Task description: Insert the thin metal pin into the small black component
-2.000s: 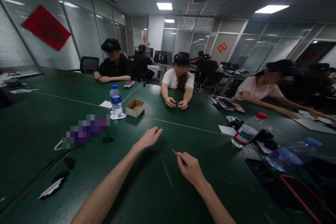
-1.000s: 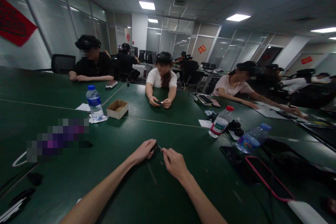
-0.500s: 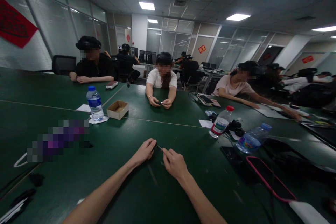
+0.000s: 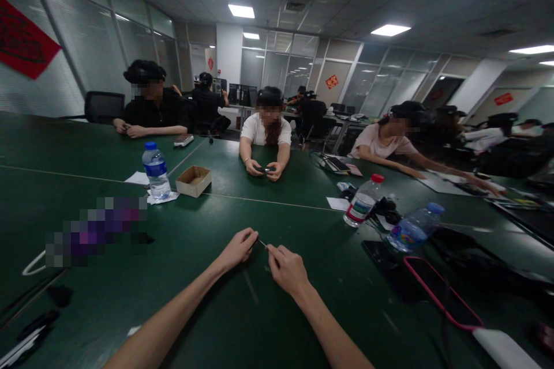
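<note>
Over the green table (image 4: 242, 334), my left hand (image 4: 237, 250) is closed, thumb and fingers pinched around something small and dark that its fingers mostly hide. My right hand (image 4: 287, 267) is closed too, pinching a thin, pale metal-looking rod (image 4: 262, 243). The rod spans the narrow gap between the two hands, its far end meeting the fingertips of my left hand. Its kind is too small to tell. Both forearms reach in from the bottom edge, low over the tabletop.
An open cardboard box (image 4: 194, 182) stands beside a blue-capped bottle (image 4: 156, 173). To the right are a red-capped bottle (image 4: 363, 202), a lying bottle (image 4: 415, 228), and a pink-edged phone (image 4: 444, 293). Across the table a person's hands (image 4: 264, 169) hold a small dark object.
My hands stay nearly in place, with the rod still between them. Across the table, the dark object in the person's hands shows more. The view has shifted very slightly.
</note>
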Action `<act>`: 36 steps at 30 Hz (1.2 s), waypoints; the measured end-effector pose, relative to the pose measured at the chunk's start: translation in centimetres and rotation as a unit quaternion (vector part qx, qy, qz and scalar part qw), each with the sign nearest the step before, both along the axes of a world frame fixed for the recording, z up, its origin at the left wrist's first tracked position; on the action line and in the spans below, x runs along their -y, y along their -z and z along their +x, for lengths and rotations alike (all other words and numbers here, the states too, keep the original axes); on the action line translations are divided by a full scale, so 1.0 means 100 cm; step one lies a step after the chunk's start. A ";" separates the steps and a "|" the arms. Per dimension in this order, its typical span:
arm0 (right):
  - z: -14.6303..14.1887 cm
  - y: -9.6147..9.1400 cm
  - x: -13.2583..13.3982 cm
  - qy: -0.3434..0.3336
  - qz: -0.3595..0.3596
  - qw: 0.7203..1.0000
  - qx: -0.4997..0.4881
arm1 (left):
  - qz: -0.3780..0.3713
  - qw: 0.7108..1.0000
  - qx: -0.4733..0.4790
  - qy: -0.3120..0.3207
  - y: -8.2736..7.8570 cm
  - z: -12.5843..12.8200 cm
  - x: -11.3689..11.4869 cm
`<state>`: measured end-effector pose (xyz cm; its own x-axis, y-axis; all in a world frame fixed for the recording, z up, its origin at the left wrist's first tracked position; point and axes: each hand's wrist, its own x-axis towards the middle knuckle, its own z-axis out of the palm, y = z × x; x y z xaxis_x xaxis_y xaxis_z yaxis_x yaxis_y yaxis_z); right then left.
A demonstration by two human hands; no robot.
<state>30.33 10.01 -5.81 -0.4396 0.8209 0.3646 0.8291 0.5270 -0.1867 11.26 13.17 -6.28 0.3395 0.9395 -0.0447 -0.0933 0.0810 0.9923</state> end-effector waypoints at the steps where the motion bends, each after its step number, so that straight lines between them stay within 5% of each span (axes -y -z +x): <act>1: 0.000 0.000 0.000 -0.002 -0.001 1.000 0.000 | -0.002 1.000 -0.001 0.001 0.000 0.000 0.000; 36: -0.002 -0.001 -0.005 -0.010 -0.029 0.999 -0.035 | 0.004 1.000 -0.004 0.003 -0.003 -0.004 -0.002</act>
